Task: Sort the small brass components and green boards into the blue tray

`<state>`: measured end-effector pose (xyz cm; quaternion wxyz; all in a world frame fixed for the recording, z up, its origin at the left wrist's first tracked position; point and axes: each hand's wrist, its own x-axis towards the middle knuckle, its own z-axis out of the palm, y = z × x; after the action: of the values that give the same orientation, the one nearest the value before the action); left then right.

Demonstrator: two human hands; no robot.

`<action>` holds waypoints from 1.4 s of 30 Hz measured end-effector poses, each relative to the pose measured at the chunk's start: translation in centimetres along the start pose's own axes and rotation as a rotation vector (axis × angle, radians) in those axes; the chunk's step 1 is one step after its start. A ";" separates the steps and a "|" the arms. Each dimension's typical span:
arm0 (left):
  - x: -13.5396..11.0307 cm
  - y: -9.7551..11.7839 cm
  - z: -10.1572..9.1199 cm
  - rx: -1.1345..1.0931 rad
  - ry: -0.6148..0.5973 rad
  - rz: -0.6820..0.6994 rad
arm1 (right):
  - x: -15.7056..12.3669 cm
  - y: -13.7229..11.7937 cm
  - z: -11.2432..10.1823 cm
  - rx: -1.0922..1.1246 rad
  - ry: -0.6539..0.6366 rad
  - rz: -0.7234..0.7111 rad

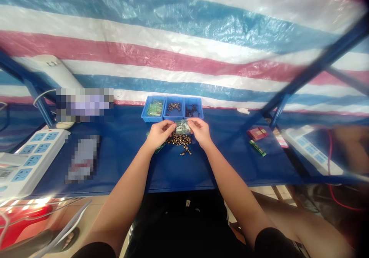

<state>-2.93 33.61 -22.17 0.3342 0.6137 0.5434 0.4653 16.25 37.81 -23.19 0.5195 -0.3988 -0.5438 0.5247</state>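
On blue tabletop (181,175), nearside of bins (173,118), left hand (160,133) and right hand (201,132) pinch packet (182,127) by opposite edges: sound hold, likely light, limp, slippery.

The tabletop (178,177) is a deep, even blue with a faint sheen, its near edge running straight across. Toward the back, three blue bins stand side by side in a row: a left bin (152,118), a middle bin (173,118) and a right bin (201,110). In front of them lies a heap of small brass-toned metal parts (181,139), a few scattered loose on its near side, with a green piece (160,148) at its left. Well to the right sit a red box (257,133) and, just beside it, a slim green item (257,148). A white scrap (243,111) lies near the back edge. On the left rest a pixelated object (83,158) and a white power strip (46,156).
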 end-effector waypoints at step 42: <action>-0.4 1.0 1.3 -0.064 0.076 0.068 | -0.1 0.3 0.1 -0.050 -0.026 0.062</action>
<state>-1.34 33.17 -21.75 0.3167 0.6026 0.5194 0.5165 16.12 37.68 -23.45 0.4859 -0.4215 -0.5507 0.5320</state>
